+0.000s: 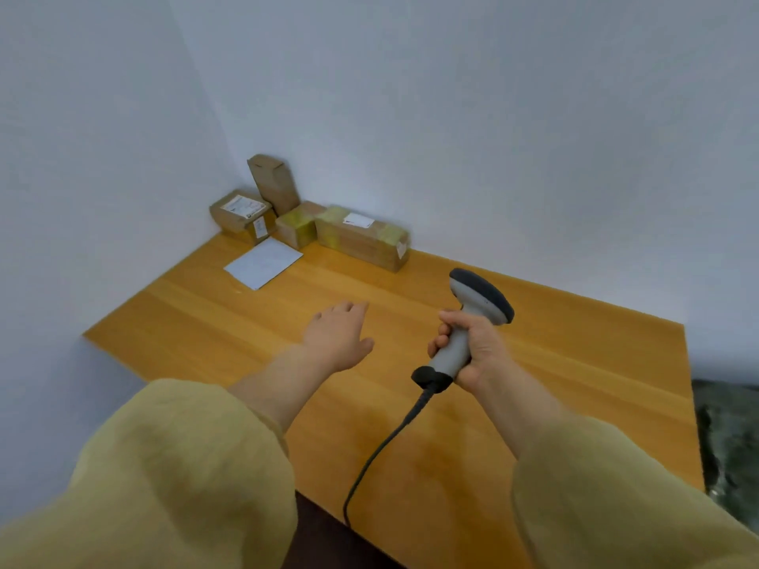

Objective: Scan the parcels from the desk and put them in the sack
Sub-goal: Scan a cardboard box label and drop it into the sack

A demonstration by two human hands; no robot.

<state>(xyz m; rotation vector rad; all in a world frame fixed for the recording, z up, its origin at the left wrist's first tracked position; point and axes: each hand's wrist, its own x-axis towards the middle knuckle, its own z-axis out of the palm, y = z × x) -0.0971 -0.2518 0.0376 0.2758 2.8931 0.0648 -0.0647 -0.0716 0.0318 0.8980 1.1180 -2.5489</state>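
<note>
Parcels [312, 217] crowd desk [534, 363] corner; right hand [472, 351] grips scanner [472, 318].

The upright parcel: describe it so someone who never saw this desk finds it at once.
Go to the far left corner of the wooden desk, where the walls meet. Brown parcels cluster there. The upright parcel alone stands on end, tilted, rising above the others.

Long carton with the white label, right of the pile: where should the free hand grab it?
Probably grip the long carton at its free right end, from the front-right: left hand thumb on the near face, fingers over the top. Its left end is crowded by the small taped box, its back is near the wall. Leave the white label uncovered.
</note>
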